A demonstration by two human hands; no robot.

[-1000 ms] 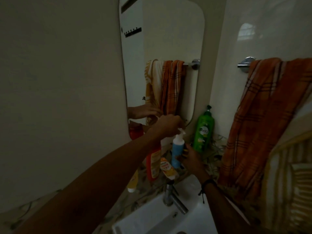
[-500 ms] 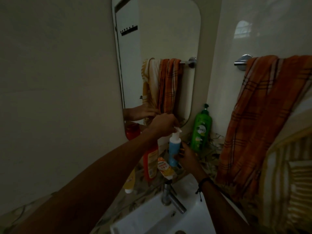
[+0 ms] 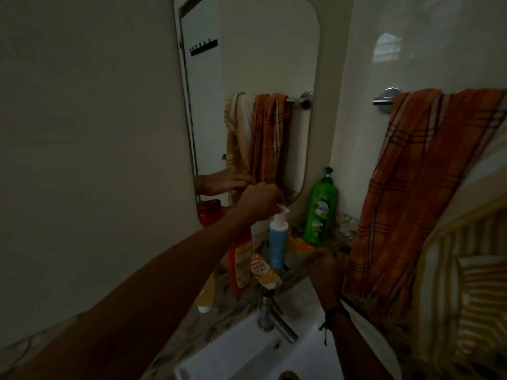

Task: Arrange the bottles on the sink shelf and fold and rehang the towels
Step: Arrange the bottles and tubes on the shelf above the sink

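Head view: the blue pump bottle [image 3: 277,242] stands upright on the patterned sink shelf [image 3: 299,267] just behind the faucet [image 3: 267,314]. It has a slim blue body with a white neck and pump head. The left hand [image 3: 258,201] comes at it from above, fingers curled round the pump head, whose white spout pokes out to the right of the knuckles. The right hand [image 3: 327,266] sits low on the shelf behind and right of the faucet, apart from the bottle, its back to the camera. Its fingers bend downward, and I cannot tell whether they hold anything. Behind-left of the faucet a red bottle [image 3: 241,266] stands close beside the blue one. A yellow tube [image 3: 264,271] lies tilted over the shelf's front edge directly behind the faucet, and a second yellow tube [image 3: 205,294] hangs over the edge farther left. Well behind-right of the faucet, in the corner, a green pump bottle [image 3: 321,212] stands upright, with an orange packet [image 3: 301,245] on the stretch of shelf before it. Right of the faucet an orange checked towel [image 3: 411,193] hangs from the towel bar [image 3: 386,98] down to shelf level, crowding the shelf's right end.
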